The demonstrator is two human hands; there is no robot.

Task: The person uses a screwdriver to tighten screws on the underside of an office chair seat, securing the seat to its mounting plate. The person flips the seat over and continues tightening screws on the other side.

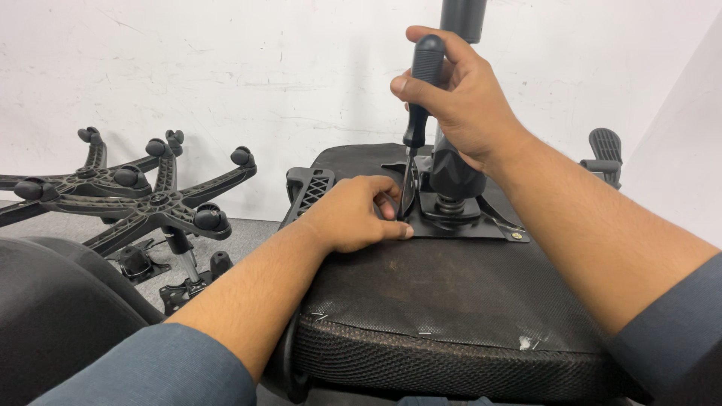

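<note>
Closest in, two blue-grey sleeves reach forward over an upturned office chair seat (pixel 451 316), its black fabric underside facing up, with mesh wrapping the near edge and a few staples showing along the seam. At the lower left, the rounded black bulk of another chair part (pixel 53 316) fills the corner.

Further along the seat, the left hand (pixel 353 214) lies flat-knuckled on the fabric, its fingers curled in and pinched close around the tip of a screwdriver (pixel 417 105) right at the edge of the black metal mounting plate (pixel 481 225). What exactly sits under those fingertips is hidden. The right hand (pixel 459 94) is above it, wrapped tight around the screwdriver's black handle, thumb over the top, holding the tool nearly upright with its shaft pointing down to the plate's left edge. One brass-coloured screw (pixel 516 235) shows at the plate's right corner.

Just behind the screwdriver, the chair mechanism rises from the plate into a dark gas cylinder (pixel 460 19) that runs out of the top of view. An armrest (pixel 307 189) sticks out at the seat's left side and another (pixel 604 154) on the far right.

Off to the left on the grey floor, well apart from the seat, stand two black star-shaped chair bases (pixel 143 199) with their castor sockets up, against a scuffed white wall (pixel 226 68).
</note>
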